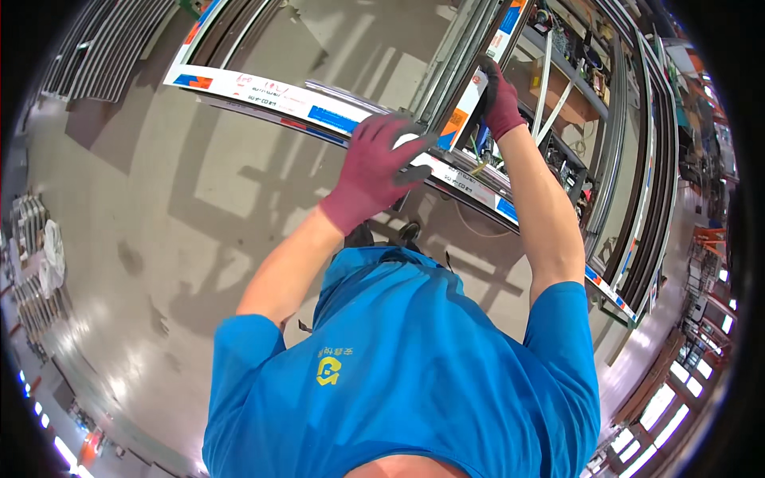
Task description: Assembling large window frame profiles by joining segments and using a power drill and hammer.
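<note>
Both my hands wear maroon gloves with dark grey fingertips. My left hand (378,165) is closed over the near rail of a metal window frame (275,102), close to its corner, with thumb and fingers on either side of the rail. Blue, orange and white tape with printing covers that rail. Farther right, my right hand (500,100) is wrapped round the taped side bar (464,110) that meets the rail at the corner; its thumb is hidden. Dark grey metal profiles (453,68) run alongside this bar.
Right of my hands, a rack or cart (586,95) carries tools, cables and a cardboard box (550,84). More long frames (649,175) stand at the far right. Slatted metal panels (107,48) lean at the upper left. A cable (478,229) hangs below the near rail.
</note>
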`<state>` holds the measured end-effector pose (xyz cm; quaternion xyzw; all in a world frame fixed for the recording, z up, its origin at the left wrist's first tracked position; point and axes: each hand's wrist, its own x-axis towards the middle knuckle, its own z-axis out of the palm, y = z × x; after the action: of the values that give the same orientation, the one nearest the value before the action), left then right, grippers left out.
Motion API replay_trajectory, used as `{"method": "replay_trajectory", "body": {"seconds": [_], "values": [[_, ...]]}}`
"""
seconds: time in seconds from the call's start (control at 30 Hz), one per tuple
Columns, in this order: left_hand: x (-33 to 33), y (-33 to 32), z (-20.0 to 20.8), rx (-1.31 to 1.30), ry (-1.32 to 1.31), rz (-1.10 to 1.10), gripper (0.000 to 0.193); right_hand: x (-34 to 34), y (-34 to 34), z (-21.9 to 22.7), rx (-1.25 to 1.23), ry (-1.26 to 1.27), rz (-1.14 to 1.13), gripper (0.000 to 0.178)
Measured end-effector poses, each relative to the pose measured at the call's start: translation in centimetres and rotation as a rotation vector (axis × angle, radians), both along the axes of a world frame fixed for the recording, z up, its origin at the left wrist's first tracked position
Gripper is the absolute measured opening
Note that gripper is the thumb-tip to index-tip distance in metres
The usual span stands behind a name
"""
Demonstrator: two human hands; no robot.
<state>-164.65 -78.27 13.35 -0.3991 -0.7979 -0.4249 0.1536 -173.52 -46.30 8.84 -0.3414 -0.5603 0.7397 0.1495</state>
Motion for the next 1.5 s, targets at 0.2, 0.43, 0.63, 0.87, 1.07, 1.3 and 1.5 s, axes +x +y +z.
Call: {"method": "replay_trajectory", "body": {"seconds": [0.2, 0.43, 0.63, 0.87, 1.07, 1.3, 1.5], "values": [[-4.1, 3.8, -0.7, -0.093, 0.046, -0.199, 0.031, 0.0, -0.7, 2.1, 0.041, 0.068, 0.035, 0.048], [-6.1, 4.6, 0.5, -0.099, 0.231, -0.432, 0.021, 0.5, -0.9, 1.5, -0.046, 0.042, 0.079, 0.039], [-6.8, 7.4, -0.6, 0.145, -0.346, -0.064, 0.021, -0.6, -1.8, 2.6, -0.090, -0.024, 0.038, 0.040], [-10.1, 0.1, -3.1, -0.084, -0.090, 0.164, 0.014, 0.6, -1.8, -1.6, -0.105, 0.041, -0.028, 0.049], [-8.9, 1.0, -3.0, -0.103, -0.073, 0.187, 0.016, 0.8, -3.3, -3.1, -0.157, 0.243, -0.039, 0.043], [-9.6, 2.3, -4.1, -0.019, -0.116, 0.032, 0.012, 3.1, 2.2, -14.0, 0.447, 0.029, 0.234, 0.066], [-9.8, 1.3, -3.8, -0.014, -0.282, 0.108, 0.021, 16.7, -7.2, 2.6, 0.779, 0.058, 0.024, 0.080]]}}
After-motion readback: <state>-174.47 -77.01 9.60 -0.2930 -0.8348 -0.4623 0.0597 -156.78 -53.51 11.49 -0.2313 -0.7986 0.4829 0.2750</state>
